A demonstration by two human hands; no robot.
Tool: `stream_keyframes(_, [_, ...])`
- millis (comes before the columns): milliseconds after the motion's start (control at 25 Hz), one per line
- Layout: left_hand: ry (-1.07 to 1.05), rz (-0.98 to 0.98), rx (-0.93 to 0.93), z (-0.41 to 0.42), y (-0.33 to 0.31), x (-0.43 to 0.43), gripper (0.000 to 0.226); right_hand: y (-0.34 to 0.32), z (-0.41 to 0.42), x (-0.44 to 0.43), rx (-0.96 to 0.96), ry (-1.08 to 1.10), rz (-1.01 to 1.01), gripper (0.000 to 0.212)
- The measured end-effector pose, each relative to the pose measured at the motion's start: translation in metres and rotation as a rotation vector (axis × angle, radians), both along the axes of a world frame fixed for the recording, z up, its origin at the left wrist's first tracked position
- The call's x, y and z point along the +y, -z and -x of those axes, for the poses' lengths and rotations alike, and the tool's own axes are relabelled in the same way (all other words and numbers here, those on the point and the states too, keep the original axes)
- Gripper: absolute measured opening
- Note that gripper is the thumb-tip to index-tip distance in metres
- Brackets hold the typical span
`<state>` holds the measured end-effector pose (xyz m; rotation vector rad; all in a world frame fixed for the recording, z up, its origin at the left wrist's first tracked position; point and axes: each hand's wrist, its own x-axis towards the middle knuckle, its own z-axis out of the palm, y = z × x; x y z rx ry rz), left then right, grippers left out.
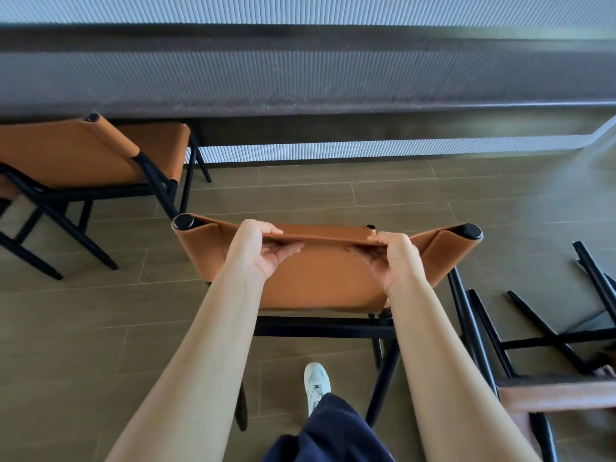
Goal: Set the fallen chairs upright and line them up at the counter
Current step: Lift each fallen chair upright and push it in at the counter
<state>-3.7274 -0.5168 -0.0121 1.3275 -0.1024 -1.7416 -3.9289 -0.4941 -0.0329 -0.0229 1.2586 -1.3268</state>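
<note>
A tan leather chair with a black frame stands upright in front of me, its back towards me. My left hand and my right hand both grip the top edge of its backrest. The dark counter runs across the view beyond it. Another tan chair stands upright at the counter on the left, its seat partly under the edge. At the right a third chair lies tipped over on the floor, black legs pointing up and left.
The floor is grey-brown plank tile. A ribbed light panel runs under the counter. My white shoe and dark trouser leg show at the bottom. Open floor lies between the held chair and the counter.
</note>
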Motion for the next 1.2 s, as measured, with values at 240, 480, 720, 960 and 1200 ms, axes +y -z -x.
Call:
stream_keyframes(240, [0.054,0.002,-0.038,0.000,-0.008,-0.055,0.024,-0.012,0.007,-0.060,0.002,-0.062,-0.079,0.020])
stream_keyframes(480, [0.085,-0.022,-0.012,0.001,-0.017,-0.096,0.015,-0.021,0.009,-0.107,0.019,-0.106,-0.122,0.026])
stream_keyframes(720, [0.099,-0.019,0.003,0.000,-0.018,-0.126,0.015,-0.020,0.012,-0.138,0.017,-0.107,-0.147,0.037])
stream_keyframes(960, [0.135,-0.037,-0.017,0.003,-0.019,-0.184,0.016,-0.027,0.018,-0.192,0.030,-0.144,-0.145,0.038])
stream_keyframes(1200, [0.118,-0.098,-0.004,-0.004,-0.030,-0.289,0.013,-0.040,0.007,-0.297,0.059,-0.204,-0.165,0.026])
